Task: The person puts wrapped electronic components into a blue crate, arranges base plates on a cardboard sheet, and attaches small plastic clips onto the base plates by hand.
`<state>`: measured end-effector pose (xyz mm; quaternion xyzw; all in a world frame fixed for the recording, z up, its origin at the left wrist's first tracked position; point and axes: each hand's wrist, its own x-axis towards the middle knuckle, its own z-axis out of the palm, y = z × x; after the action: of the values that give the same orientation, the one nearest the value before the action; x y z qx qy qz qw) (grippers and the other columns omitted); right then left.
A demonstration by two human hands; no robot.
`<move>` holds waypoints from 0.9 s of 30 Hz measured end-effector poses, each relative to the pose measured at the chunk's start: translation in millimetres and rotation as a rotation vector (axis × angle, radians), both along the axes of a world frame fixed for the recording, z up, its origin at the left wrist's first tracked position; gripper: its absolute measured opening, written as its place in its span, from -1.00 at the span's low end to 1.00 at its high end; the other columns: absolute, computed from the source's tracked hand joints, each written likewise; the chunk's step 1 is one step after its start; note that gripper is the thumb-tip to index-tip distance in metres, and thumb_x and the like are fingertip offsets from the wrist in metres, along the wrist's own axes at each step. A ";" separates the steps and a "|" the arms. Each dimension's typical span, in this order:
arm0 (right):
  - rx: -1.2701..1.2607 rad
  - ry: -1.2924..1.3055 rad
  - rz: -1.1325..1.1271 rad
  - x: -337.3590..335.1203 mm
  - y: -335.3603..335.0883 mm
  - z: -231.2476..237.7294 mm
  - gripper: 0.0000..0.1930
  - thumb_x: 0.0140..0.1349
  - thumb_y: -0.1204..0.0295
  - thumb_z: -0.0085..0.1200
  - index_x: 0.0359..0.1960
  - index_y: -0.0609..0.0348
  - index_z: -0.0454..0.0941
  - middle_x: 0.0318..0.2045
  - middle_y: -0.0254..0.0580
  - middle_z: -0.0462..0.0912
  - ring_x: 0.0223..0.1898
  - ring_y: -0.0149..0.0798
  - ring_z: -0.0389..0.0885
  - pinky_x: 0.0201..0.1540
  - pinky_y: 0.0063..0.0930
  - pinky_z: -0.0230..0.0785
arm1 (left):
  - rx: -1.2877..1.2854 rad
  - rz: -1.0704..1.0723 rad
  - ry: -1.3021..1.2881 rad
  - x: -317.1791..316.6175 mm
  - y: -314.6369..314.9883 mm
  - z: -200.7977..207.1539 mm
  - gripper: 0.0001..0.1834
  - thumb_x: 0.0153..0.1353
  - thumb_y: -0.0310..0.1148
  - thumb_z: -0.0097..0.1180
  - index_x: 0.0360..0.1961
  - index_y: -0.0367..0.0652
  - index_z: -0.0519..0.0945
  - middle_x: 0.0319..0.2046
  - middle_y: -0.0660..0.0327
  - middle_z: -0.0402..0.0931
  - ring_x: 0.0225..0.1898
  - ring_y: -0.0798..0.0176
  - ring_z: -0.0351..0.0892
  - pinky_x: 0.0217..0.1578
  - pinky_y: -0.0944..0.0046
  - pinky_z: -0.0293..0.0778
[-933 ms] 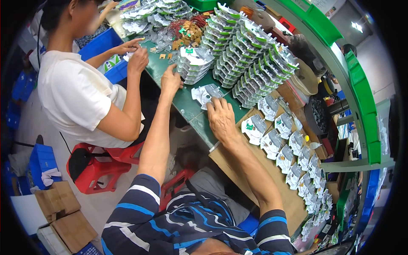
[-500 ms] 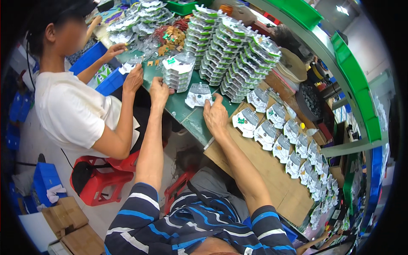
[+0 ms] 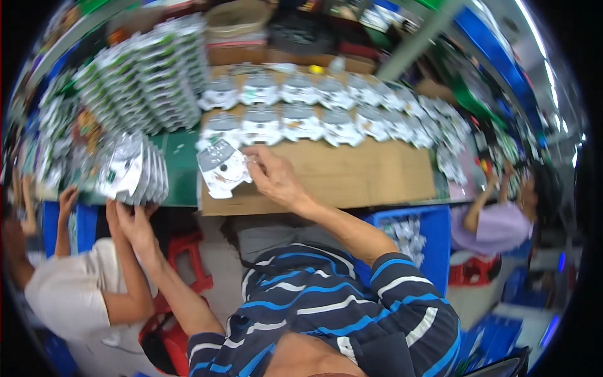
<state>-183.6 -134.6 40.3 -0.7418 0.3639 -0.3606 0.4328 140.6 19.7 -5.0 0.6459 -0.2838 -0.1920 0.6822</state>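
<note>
My right hand (image 3: pixel 276 179) grips the edge of a white and grey moulded plastic housing (image 3: pixel 221 168) between thumb and fingers. The housing is held tilted above the left end of a cardboard sheet (image 3: pixel 352 173). At the near edge of a short stack of similar housings (image 3: pixel 133 166), my left hand (image 3: pixel 137 231) reaches in and appears to touch it. Its fingers are blurred and partly hidden, so its grip is unclear. A co-worker's forearm (image 3: pixel 129 273) runs close beside that hand.
Two rows of housings (image 3: pixel 260 125) lie along the cardboard's far side. Taller stacks (image 3: pixel 141 81) stand on the green table (image 3: pixel 182 164) at left. A blue bin (image 3: pixel 433 242) holds parts below the right edge. Red stools (image 3: pixel 164 342) are at left; another person (image 3: pixel 496 220) sits at right.
The view has swung rightward. My right hand has lifted the housing off the green tabletop and carried it over the cardboard's edge. My left hand stays by the short stack.
</note>
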 end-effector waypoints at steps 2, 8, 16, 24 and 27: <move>0.033 0.067 -0.094 -70.7 6.0 10.7 -0.73 0.39 0.40 0.00 0.05 0.22 0.48 -0.47 0.10 0.62 -0.44 0.08 0.63 -0.31 -0.15 0.44 | 0.077 -0.068 0.014 -43.2 -6.4 13.7 -0.54 0.43 -0.45 0.08 0.32 -0.20 0.34 0.13 0.13 0.48 -0.04 0.23 0.62 -0.22 0.27 0.69; 0.013 0.307 -0.608 -269.0 12.4 -15.1 -0.71 0.40 0.36 -0.01 0.04 0.25 0.55 -0.38 0.10 0.69 -0.33 0.00 0.70 -0.23 -0.17 0.49 | 0.007 -0.471 0.062 -185.9 -32.9 14.2 -0.50 0.42 -0.44 0.03 0.34 -0.26 0.30 0.13 0.15 0.48 -0.02 0.28 0.61 -0.10 0.24 0.64; 0.111 0.247 -0.661 -329.8 -12.0 -38.5 -0.70 0.39 0.30 0.05 -0.02 0.27 0.59 -0.40 0.12 0.69 -0.34 0.04 0.71 -0.24 -0.16 0.49 | 0.212 -0.759 0.407 -325.5 -74.6 2.4 -0.58 0.42 -0.52 0.02 0.25 -0.35 0.28 0.06 -0.02 0.48 -0.08 0.16 0.67 -0.12 0.26 0.72; -0.224 0.354 -0.705 -284.3 7.9 41.3 -0.65 0.36 0.22 0.16 -0.03 0.28 0.57 -0.51 0.01 0.67 -0.45 0.00 0.68 -0.35 -0.13 0.47 | 0.276 -0.748 0.361 -363.7 -102.5 11.6 -0.69 0.41 -0.60 -0.05 0.12 -0.40 0.25 0.00 -0.01 0.40 -0.24 0.16 0.73 -0.24 0.33 0.72; -0.068 0.180 -0.455 -250.1 13.1 58.4 -0.69 0.32 0.26 0.18 -0.07 0.26 0.58 -0.58 -0.01 0.63 -0.54 0.03 0.64 -0.42 -0.11 0.45 | 0.348 -0.820 0.107 -366.8 -107.5 18.6 -0.70 0.38 -0.58 0.01 0.09 -0.40 0.31 -0.17 0.03 0.52 -0.30 0.26 0.70 -0.38 0.35 0.65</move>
<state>-433.7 -121.5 98.7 -0.6839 0.5465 -0.3932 0.2812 -226.2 -87.7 13.5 0.5741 -0.4441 -0.5247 0.4448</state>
